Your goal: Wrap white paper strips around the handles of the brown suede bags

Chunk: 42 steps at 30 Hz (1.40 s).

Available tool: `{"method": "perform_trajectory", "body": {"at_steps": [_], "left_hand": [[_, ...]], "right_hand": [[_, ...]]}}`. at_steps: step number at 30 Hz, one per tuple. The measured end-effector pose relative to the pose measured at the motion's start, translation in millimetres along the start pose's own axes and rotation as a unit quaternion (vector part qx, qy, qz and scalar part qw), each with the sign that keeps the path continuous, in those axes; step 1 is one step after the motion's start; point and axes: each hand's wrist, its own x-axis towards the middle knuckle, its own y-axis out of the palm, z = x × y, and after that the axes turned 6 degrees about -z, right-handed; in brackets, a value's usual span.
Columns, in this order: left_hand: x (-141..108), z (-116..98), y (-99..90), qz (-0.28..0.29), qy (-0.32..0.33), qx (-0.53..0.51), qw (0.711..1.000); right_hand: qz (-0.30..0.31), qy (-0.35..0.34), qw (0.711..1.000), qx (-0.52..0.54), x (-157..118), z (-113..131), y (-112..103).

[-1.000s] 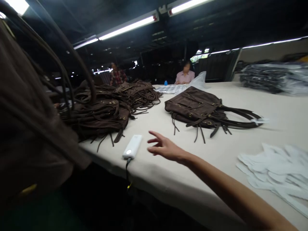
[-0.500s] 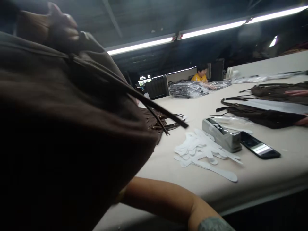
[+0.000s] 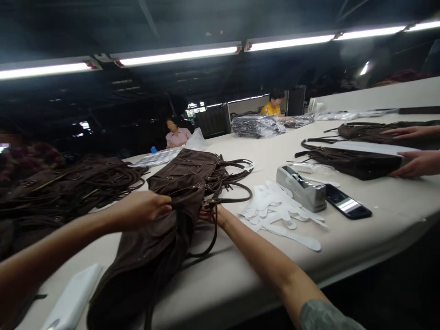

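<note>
A dark brown handbag (image 3: 144,254) with thin straps lies across the near edge of the table, its lower end towards me. My left hand (image 3: 146,210) pinches the bag's far edge, fingers closed on the fabric. At the opposite side, by the strap, my right hand (image 3: 210,213) grips the same bag, its fingers partly hidden by the cloth. Just beyond both hands rest more brown handbags (image 3: 184,167), stacked with their handles (image 3: 237,199) pointing right.
White handle-shaped strips (image 3: 275,206), a grey tape dispenser (image 3: 302,188) and a phone (image 3: 347,201) lie to the right. A brown bag pile (image 3: 68,188) fills the left, near a white object (image 3: 74,298). A co-worker's hands (image 3: 417,163) touch bags at right; other people sit farther back.
The brown bag, held up close to the camera before, has come down onto the table. My left hand has dropped from the upper left to the bag's edge.
</note>
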Motion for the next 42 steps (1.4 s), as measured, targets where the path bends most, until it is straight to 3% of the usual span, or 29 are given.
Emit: {"method": "perform_trajectory", "body": {"at_steps": [2,4,8,10,14,18,23,26,28,31,34,36,39,42], "left_hand": [[-29.0,-10.7,39.1,0.011,0.001,-0.077,0.997],[-47.6,-28.0,65.1,0.000,-0.008,-0.146,0.989],[-62.7,-46.6,84.6,0.011,0.010,-0.316,0.948],[-68.7,-38.8,94.4,-0.041,-0.020,-0.346,0.937],[-88.5,-10.3,137.1,-0.203,-0.171,-0.260,0.928],[-106.8,-3.2,169.3,-0.303,-0.274,-0.152,0.900],[-119.7,-21.9,159.2,-0.459,-0.293,0.019,0.838],[-134.5,-27.0,160.4,-0.464,-0.331,0.078,0.818],[-148.2,-26.2,169.2,-0.424,-0.318,0.081,0.844],[-164.9,-23.8,184.1,-0.359,-0.216,0.061,0.906],[-162.3,-16.4,185.9,-0.321,-0.180,0.079,0.927],[-145.3,-0.6,174.9,-0.304,-0.201,0.100,0.926],[-102.1,44.3,139.2,-0.307,-0.214,0.131,0.918],[-55.1,97.9,88.2,-0.384,-0.233,0.163,0.878]], "right_hand": [[-0.041,0.018,0.999,-0.001,-2.5,2.4,-24.0],[-0.055,0.022,0.998,0.001,-7.3,8.1,-36.9],[-0.039,0.028,0.998,-0.026,-10.8,22.9,-34.6],[-0.032,0.052,0.996,-0.072,-5.9,26.2,-29.2],[-0.048,0.085,0.980,-0.171,13.7,19.2,-25.8],[-0.089,0.016,0.971,-0.220,30.6,3.2,-30.2],[-0.093,-0.089,0.972,-0.196,27.5,-8.0,-27.4],[-0.072,-0.140,0.971,-0.181,15.8,0.1,-15.6],[-0.050,-0.175,0.968,-0.173,6.7,12.0,-4.3],[-0.014,-0.223,0.961,-0.164,-5.7,35.0,18.4],[0.046,-0.278,0.942,-0.181,-13.2,57.4,51.1],[0.098,-0.308,0.922,-0.214,-13.5,71.3,79.3],[0.141,-0.359,0.890,-0.243,-5.6,97.5,125.5],[0.122,-0.454,0.864,-0.183,4.9,132.3,161.0]]}}
